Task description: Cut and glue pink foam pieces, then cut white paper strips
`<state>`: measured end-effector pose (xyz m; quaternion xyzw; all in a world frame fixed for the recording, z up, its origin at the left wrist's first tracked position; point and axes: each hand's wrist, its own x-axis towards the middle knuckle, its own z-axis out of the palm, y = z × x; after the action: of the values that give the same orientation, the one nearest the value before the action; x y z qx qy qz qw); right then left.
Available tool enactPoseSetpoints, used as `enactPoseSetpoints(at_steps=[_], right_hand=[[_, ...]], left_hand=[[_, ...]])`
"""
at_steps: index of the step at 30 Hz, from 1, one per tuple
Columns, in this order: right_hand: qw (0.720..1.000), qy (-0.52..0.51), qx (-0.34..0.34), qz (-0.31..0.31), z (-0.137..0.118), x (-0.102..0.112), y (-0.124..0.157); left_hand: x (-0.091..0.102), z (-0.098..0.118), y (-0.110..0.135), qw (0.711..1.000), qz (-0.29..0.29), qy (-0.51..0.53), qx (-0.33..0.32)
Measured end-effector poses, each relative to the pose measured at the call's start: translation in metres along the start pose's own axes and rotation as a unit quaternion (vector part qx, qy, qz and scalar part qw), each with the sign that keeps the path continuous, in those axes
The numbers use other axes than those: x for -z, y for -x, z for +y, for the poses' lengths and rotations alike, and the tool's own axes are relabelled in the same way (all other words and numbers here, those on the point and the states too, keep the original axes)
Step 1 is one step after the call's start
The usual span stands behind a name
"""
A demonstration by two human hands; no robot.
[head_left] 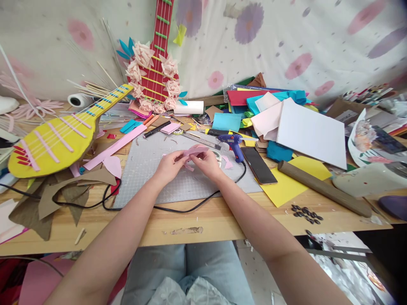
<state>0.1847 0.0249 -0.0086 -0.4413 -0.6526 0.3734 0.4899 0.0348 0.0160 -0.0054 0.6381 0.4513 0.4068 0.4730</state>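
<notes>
Over the grey cutting mat (143, 169), my left hand (170, 164) and my right hand (208, 163) meet, both pinched on a small folded piece of pink paper (193, 151). Fingers of both hands are curled round its edges. A blue glue gun (234, 144) stands just right of my right hand, its black cord (178, 207) trailing across the mat's front. A black phone (258, 165) lies beside the gun.
A yellow cardboard guitar (54, 142) lies at left, a red one with paper flowers (155, 67) leans at the back. Stacked coloured sheets and a white board (313, 133) fill the right, with a brown roller (324, 188), a yellow sheet (286, 186) and dark seeds (307, 213).
</notes>
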Motion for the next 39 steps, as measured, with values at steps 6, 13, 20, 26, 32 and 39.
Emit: enactPoseSetpoints(at_steps=[6, 13, 20, 26, 32, 39], right_hand=[[0.997, -0.066, -0.039, 0.015, 0.006, 0.000, -0.002], [0.991, -0.114, -0.063, 0.011, 0.003, 0.000, -0.002], [0.992, -0.105, -0.070, 0.029, 0.004, 0.006, -0.005], [0.988, -0.117, -0.099, 0.020, 0.004, 0.011, -0.007], [0.977, -0.168, -0.134, 0.018, 0.006, 0.010, -0.007], [0.965, -0.215, -0.152, 0.007, 0.004, 0.011, -0.004]], left_hand=[[0.000, -0.003, -0.001, 0.999, 0.027, 0.042, 0.010], [-0.001, -0.005, -0.002, 0.997, 0.030, 0.058, 0.035], [-0.001, 0.001, -0.001, 0.991, 0.044, 0.099, 0.084], [-0.002, 0.009, 0.000, 0.984, 0.032, 0.126, 0.124], [-0.002, 0.008, 0.001, 0.979, 0.001, 0.159, 0.128], [-0.001, 0.008, 0.000, 0.974, 0.032, 0.179, 0.133]])
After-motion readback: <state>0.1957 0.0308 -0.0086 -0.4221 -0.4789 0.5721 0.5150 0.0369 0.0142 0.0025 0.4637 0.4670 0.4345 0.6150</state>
